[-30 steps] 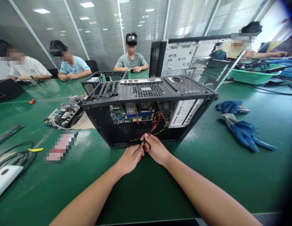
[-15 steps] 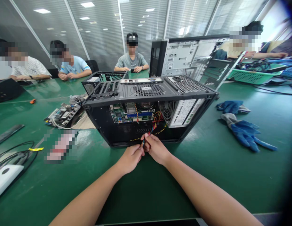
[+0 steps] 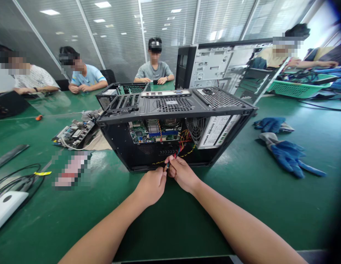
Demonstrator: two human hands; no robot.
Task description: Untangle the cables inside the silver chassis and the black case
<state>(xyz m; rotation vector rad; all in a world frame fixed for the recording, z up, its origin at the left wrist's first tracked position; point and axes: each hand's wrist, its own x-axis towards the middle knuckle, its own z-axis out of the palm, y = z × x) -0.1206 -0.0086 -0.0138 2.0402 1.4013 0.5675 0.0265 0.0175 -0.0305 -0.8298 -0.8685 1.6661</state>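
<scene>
A black computer case [image 3: 170, 106] lies on its side on the green table [image 3: 242, 205], open toward me. Inside it I see a green motherboard [image 3: 153, 132], a power supply [image 3: 211, 130] with a fan, and a bundle of red, yellow and black cables [image 3: 184, 145]. My left hand [image 3: 151, 185] and my right hand [image 3: 181, 172] meet at the case's lower front edge. Both are closed in a pinch on the thin coloured wires [image 3: 170, 160] coming out of the case.
A loose circuit board [image 3: 75, 134] lies left of the case; blue work gloves [image 3: 286, 152] lie to the right. Black cables [image 3: 18, 181] and a white device [image 3: 6, 205] sit at the left edge. A second open case [image 3: 225, 68] stands behind. Several people sit around the table.
My hands have stayed on the wires at the case's front edge, with only slight finger movement. The view has shifted very slightly.
</scene>
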